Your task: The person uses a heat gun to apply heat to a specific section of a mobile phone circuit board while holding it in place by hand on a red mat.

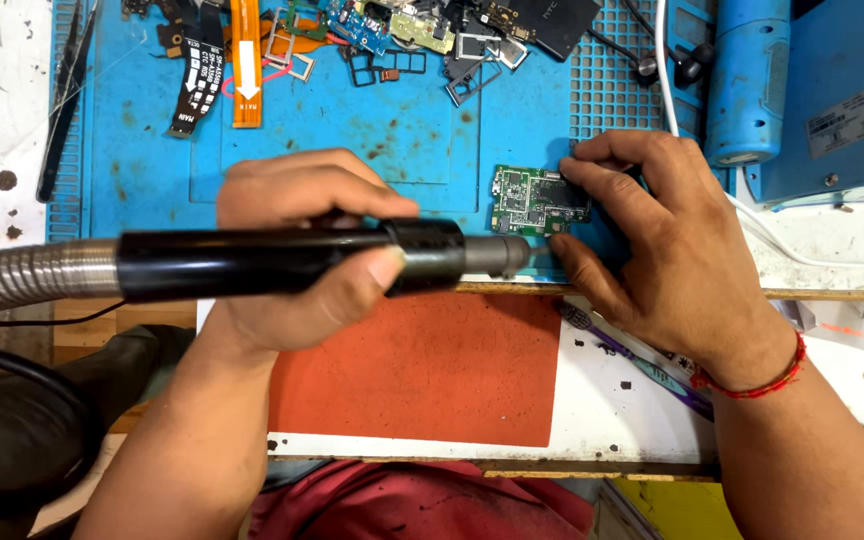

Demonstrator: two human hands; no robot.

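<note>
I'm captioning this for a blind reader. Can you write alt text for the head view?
Left hand holds a black hot-air wand aimed at a small green circuit board, which the right hand steadies on a blue work mat strewn with phone parts.

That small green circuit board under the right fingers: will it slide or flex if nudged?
The green circuit board looks thin, flat and light, so it would probably slide on the blue mat unless pinned. It seems rigid, yet likely fragile: bare components show. The right hand steadies it.
</note>
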